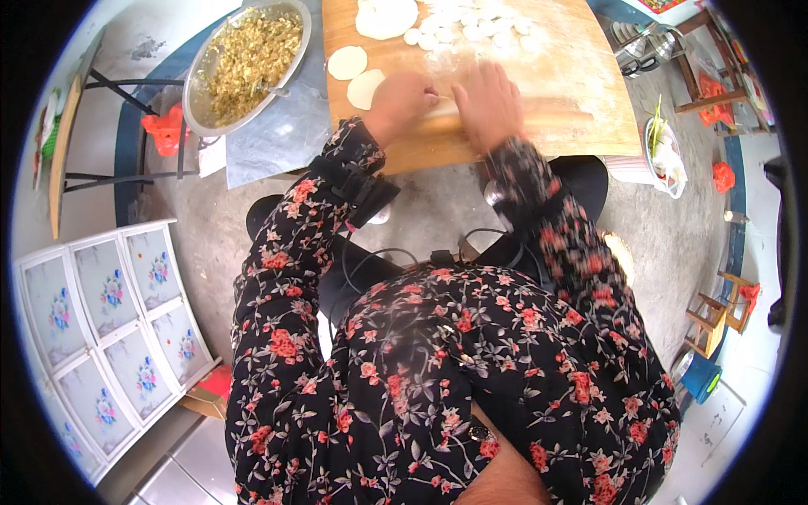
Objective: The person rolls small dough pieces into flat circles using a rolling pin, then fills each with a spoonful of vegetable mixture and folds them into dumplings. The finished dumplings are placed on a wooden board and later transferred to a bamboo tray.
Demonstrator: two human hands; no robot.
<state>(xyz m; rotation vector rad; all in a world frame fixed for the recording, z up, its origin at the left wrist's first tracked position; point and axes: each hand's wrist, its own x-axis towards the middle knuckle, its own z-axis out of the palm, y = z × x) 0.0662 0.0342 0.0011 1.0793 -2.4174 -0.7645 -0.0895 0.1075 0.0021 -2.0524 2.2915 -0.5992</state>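
Observation:
My left hand is curled, with its fingers on the edge of a small dough piece at the near side of a floured wooden board. My right hand lies over a wooden rolling pin, which is blurred and reaches out to the right; the palm hides part of it. Two flat dough rounds, one farther off and one nearer, lie left of my left hand. Beyond my hands are several small floured dough pieces and a larger pale dough sheet or stack.
A metal bowl of chopped filling stands left of the board on a grey surface. A spoon handle rests in it. On the right are a basket with greens and a rack of metal kitchenware.

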